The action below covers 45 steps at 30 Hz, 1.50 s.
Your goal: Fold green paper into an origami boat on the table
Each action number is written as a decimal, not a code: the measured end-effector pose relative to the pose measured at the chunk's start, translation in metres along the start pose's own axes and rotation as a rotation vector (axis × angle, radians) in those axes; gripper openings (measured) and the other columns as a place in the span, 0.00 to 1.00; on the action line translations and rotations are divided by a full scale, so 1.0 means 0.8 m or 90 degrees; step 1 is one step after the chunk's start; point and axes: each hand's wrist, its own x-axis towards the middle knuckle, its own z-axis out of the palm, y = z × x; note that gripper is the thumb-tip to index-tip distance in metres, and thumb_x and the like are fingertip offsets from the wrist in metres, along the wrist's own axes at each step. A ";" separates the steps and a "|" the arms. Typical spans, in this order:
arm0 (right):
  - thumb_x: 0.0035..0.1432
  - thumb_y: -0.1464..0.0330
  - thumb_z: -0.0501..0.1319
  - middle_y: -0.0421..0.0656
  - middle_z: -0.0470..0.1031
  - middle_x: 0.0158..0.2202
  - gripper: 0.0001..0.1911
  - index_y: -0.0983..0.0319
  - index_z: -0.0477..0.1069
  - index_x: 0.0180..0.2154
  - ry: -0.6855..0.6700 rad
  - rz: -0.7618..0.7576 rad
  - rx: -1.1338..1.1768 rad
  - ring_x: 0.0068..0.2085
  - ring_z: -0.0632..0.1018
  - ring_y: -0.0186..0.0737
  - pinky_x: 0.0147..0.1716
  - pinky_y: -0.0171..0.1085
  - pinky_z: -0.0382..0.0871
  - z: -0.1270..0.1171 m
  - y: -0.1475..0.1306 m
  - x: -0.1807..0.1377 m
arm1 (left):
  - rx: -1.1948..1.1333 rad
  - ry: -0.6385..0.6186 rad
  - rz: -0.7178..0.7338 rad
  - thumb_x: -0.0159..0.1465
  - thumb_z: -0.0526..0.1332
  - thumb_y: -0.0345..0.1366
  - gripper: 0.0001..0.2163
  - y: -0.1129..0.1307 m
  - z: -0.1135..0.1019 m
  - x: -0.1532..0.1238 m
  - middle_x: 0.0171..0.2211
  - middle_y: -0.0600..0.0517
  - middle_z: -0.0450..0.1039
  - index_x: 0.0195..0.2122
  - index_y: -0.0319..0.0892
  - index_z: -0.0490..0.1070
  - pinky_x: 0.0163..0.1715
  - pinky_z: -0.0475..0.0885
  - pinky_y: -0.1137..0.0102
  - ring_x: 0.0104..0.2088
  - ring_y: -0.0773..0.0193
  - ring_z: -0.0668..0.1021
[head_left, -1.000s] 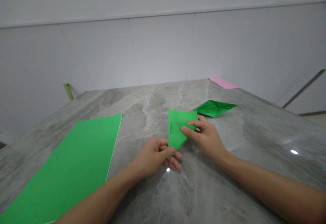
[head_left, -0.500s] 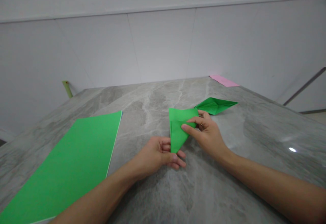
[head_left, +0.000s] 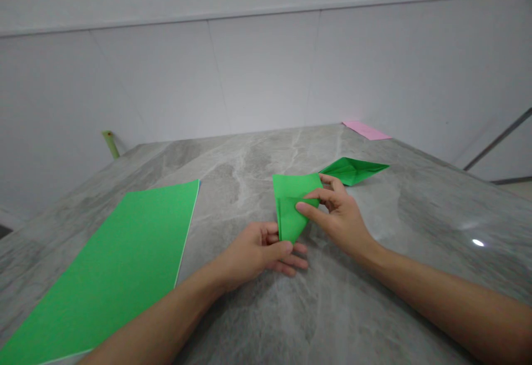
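Observation:
A partly folded green paper (head_left: 291, 204) stands tilted just above the grey marble table (head_left: 257, 320), pointed end down. My left hand (head_left: 260, 254) pinches its lower tip between thumb and fingers. My right hand (head_left: 336, 218) grips the paper's right edge, thumb on the front flap and fingers curled behind. Both hands are closed on this one piece.
A stack of flat green sheets (head_left: 120, 265) lies at the left of the table. A finished green folded shape (head_left: 353, 170) rests behind my right hand. A pink sheet (head_left: 366, 130) lies at the far right corner. White wall panels rise behind the table.
The folded paper has shifted slightly left and its lower tip has sunk deeper into my left hand's pinch. My right hand stays on the right edge.

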 end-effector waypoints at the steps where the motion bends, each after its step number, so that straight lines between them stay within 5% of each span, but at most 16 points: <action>1: 0.48 0.59 0.70 0.49 0.63 0.51 0.10 0.58 0.78 0.29 -0.005 -0.004 -0.002 0.60 0.64 0.55 0.54 0.52 0.63 0.000 0.000 0.000 | -0.020 0.000 0.009 0.61 0.67 0.42 0.15 -0.001 0.000 0.001 0.44 0.39 0.78 0.42 0.34 0.74 0.40 0.76 0.63 0.39 0.54 0.83; 9: 0.50 0.60 0.70 0.48 0.61 0.60 0.09 0.58 0.78 0.29 -0.016 -0.066 -0.090 0.62 0.63 0.55 0.61 0.55 0.54 -0.002 -0.007 -0.003 | -0.106 -0.055 0.049 0.67 0.59 0.44 0.15 -0.007 -0.001 0.006 0.47 0.38 0.77 0.43 0.35 0.73 0.36 0.74 0.65 0.31 0.62 0.81; 17: 0.51 0.60 0.70 0.47 0.61 0.61 0.08 0.57 0.78 0.28 -0.019 -0.071 -0.105 0.63 0.63 0.55 0.60 0.56 0.56 -0.002 -0.011 -0.004 | -0.047 -0.075 0.045 0.67 0.59 0.47 0.19 -0.007 -0.003 0.003 0.26 0.46 0.77 0.39 0.33 0.78 0.35 0.71 0.69 0.27 0.64 0.78; 27: 0.50 0.60 0.70 0.48 0.65 0.59 0.09 0.58 0.78 0.28 -0.002 -0.055 -0.078 0.61 0.66 0.55 0.60 0.56 0.57 -0.002 -0.006 -0.002 | -0.065 -0.073 0.051 0.64 0.63 0.44 0.15 -0.006 0.000 0.003 0.36 0.44 0.78 0.41 0.35 0.76 0.37 0.72 0.66 0.28 0.65 0.78; 45: 0.50 0.60 0.70 0.47 0.66 0.59 0.08 0.57 0.77 0.28 -0.014 -0.049 -0.078 0.61 0.66 0.54 0.60 0.55 0.56 -0.001 -0.009 -0.002 | 0.007 -0.069 0.025 0.63 0.63 0.46 0.18 -0.007 -0.002 0.003 0.30 0.46 0.77 0.43 0.35 0.77 0.39 0.70 0.67 0.29 0.64 0.77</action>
